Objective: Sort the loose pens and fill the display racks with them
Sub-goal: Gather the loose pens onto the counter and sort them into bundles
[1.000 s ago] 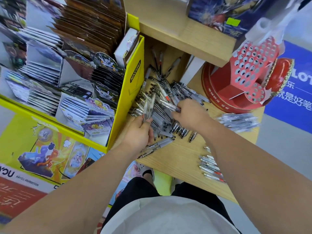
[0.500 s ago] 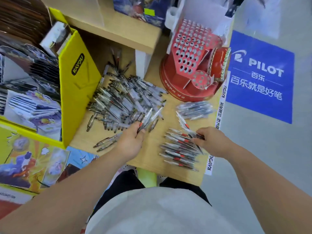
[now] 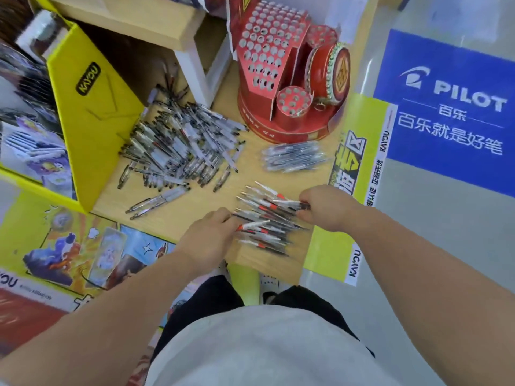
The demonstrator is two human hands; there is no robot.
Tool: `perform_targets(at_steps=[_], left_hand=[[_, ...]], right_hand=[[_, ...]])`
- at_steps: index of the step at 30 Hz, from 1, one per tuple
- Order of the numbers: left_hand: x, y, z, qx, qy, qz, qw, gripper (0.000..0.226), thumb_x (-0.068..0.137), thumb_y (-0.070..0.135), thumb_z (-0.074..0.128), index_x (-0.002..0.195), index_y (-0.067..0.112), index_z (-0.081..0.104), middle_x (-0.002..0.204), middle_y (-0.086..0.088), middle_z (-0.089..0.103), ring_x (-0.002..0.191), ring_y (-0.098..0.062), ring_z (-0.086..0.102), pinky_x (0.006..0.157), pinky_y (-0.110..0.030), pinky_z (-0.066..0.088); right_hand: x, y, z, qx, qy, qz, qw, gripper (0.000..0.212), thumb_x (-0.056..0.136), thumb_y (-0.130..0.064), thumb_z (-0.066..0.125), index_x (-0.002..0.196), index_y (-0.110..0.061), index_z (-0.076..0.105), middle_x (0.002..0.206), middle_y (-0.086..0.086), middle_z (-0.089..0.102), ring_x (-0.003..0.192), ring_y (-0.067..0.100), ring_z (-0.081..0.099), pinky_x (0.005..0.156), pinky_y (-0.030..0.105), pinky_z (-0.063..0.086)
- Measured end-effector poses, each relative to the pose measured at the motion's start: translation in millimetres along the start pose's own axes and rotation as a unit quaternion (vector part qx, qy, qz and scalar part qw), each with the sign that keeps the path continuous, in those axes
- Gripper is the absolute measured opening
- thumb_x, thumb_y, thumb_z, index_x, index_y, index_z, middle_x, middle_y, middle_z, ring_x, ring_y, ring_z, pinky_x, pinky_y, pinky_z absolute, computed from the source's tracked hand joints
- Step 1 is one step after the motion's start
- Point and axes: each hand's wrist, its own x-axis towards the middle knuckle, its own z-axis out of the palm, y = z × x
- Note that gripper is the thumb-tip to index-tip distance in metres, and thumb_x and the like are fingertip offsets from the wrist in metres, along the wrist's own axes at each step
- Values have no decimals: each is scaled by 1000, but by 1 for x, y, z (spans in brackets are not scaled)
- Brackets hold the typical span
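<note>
The head camera was my only view. In it the small pile of clear pens with orange-red bands [image 3: 264, 221] lay on the pale wooden tabletop [image 3: 192, 204], directly between the two hands. Its pens ran roughly side to side, slightly fanned, so their long axes pointed from one set of fingers to the other.

The left hand [image 3: 207, 236] sat at the pile's left ends, knuckles up. Its fingertips were hidden behind the back of the hand, so I could not tell whether they gripped anything. The right hand [image 3: 326, 207] was at the opposite ends, fingers curled, pinching the dark end of at least one pen of that pile. Both hands touched the pile, and neither was clearly nearer.

Beyond the left fingers lay the large heap of unsorted clear and grey pens [image 3: 178, 151]. Beyond the right fingers was a flat bundle of dark pens in clear wrap [image 3: 295, 157]. Farther off stood the red cardboard display rack with rows of round holes [image 3: 267, 51], and I saw no pens standing in it.

I judged the next move to be squaring the pile from both ends.
</note>
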Motion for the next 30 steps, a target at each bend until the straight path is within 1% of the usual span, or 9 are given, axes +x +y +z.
perform_targets(at_steps=[2, 4, 7, 9, 16, 20, 24, 27, 30], left_hand=[[9, 8, -1, 19, 5, 11, 1000, 20, 103, 20, 52, 121, 14, 59, 108, -9, 51, 92, -30, 51, 71, -44, 50], [17, 11, -1, 33, 8, 19, 999, 22, 105, 23, 49, 122, 15, 60, 106, -8, 52, 91, -30, 51, 72, -45, 50], [21, 13, 0, 28, 12, 14, 999, 25, 104, 24, 50, 125, 16, 60, 109, -8, 55, 99, -30, 53, 78, -47, 51], [21, 14, 0, 12, 14, 12, 1000, 24, 103, 26, 52, 123, 16, 62, 109, -7, 56, 103, -29, 53, 78, -46, 53], [19, 14, 2, 11, 58, 0, 998, 17, 91, 23, 73, 105, 13, 72, 99, -6, 63, 96, -30, 61, 61, -37, 53], [21, 11, 1, 16, 77, 2, 997, 19, 83, 22, 80, 98, 12, 74, 95, -6, 63, 93, -31, 62, 56, -39, 57], [23, 7, 1, 21, 84, 7, 996, 21, 74, 20, 87, 88, 11, 74, 90, -7, 62, 87, -31, 62, 51, -39, 56], [24, 5, 2, 21, 88, 5, 996, 25, 71, 21, 90, 87, 10, 74, 89, -7, 61, 85, -31, 61, 51, -39, 56], [24, 4, 5, 17, 99, -7, 995, 34, 70, 23, 90, 96, 10, 72, 93, -8, 59, 87, -32, 60, 53, -40, 57]], right_hand=[[11, -7, -2, -27, 9, -13, 999, 25, 99, -38, 56, 90, -15, 56, 79, 2, 51, 81, 28, 53, 67, 35, 44], [19, -14, -3, -55, 9, -15, 998, 26, 99, -38, 55, 94, -12, 59, 85, 4, 56, 83, 28, 54, 64, 33, 41], [27, -21, -1, -74, 3, -8, 997, 27, 98, -35, 55, 94, -10, 63, 86, 7, 60, 82, 29, 57, 57, 30, 37], [30, -22, 1, -64, 18, -5, 998, 28, 97, -38, 59, 97, -11, 66, 88, 7, 62, 84, 29, 58, 60, 31, 40], [28, -15, 15, 34, 77, 12, 996, 35, 93, -46, 65, 109, -15, 67, 87, 1, 56, 84, 24, 51, 65, 31, 38], [26, -13, 24, 92, 101, 6, 991, 25, 95, -42, 63, 96, -17, 64, 73, -5, 49, 77, 24, 50, 64, 30, 32], [26, -11, 28, 135, 157, -9, 978, 22, 97, -33, 60, 80, -21, 55, 74, 1, 51, 76, 27, 52, 63, 32, 33], [31, -10, 29, 137, 203, 12, 970, 25, 97, -30, 59, 81, -12, 64, 79, 5, 55, 79, 29, 55, 66, 35, 42], [37, -14, 28, 107, 227, 34, 967, 25, 98, -26, 58, 82, -8, 66, 81, 5, 51, 84, 29, 56, 66, 31, 36]])
